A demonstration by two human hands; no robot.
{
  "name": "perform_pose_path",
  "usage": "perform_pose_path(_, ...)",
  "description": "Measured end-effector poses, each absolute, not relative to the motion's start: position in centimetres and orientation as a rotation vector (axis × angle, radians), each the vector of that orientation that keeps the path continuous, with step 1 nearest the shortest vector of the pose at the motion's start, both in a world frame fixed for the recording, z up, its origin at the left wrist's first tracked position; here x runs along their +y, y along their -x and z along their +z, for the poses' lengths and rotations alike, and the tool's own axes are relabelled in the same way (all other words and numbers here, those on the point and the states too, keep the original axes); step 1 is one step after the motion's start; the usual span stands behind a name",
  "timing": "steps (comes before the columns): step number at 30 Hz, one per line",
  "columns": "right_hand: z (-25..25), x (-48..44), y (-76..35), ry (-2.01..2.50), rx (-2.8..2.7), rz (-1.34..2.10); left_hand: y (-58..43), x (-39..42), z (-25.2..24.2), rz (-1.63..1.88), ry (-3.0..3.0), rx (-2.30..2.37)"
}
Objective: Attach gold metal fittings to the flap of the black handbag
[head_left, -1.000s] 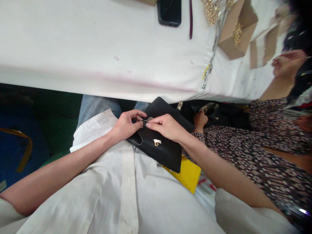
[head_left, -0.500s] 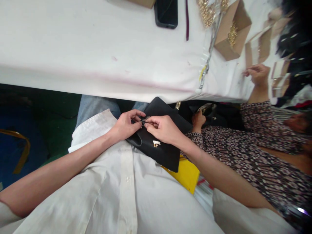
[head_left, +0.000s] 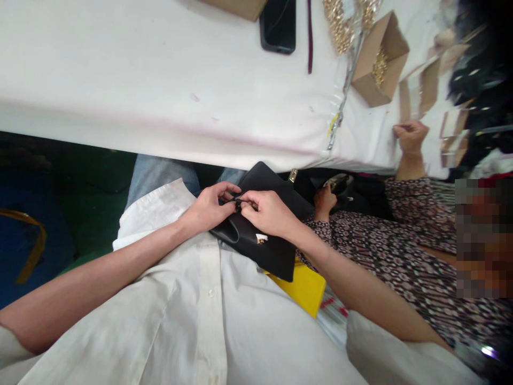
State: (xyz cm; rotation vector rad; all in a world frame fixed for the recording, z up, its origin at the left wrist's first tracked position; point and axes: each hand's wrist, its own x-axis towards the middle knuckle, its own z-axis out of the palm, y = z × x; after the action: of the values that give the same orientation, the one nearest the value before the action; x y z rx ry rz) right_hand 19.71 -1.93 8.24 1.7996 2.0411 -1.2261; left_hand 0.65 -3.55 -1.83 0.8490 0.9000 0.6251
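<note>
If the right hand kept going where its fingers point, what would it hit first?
Probably the left hand, whose fingertips meet those of the right hand over the black bag; depth is unclear.

We sit in what looks like a handbag workshop. A long table point(head_left: 160, 80) under white cloth carries an open box point(head_left: 371, 51) of gold fittings, a loose heap point(head_left: 339, 27) of the same fittings and flat cardboard pieces point(head_left: 428, 80). A black bag point(head_left: 276, 254) with a gold clasp point(head_left: 261, 238) lies on our lap at the table's edge, and a co-worker point(head_left: 401, 240) in a patterned dress sits just beside us at the same table.
</note>
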Motion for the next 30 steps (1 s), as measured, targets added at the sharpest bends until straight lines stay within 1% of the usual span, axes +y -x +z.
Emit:
perform_pose_path(12,7.8,-1.6,-19.9,-1.847,1.918,-1.415,0.5,-4.0,-1.4,0.557,-0.612,0.743)
perform_pose_path(22,7.2,-2.5,-20.1,-1.837,1.881,-1.460,0.1,-4.7,-1.8,0.569,-0.678,0.844)
perform_pose_path(27,7.8,-2.5,-20.3,-1.883,1.842,-1.561,0.3,-4.1,-0.5,0.569,-0.754,0.901)
perform_pose_path(30,8.2,-2.5,-20.6,-1.890,1.829,-1.622,0.7,-3.8,0.5,0.578,-0.786,0.847)
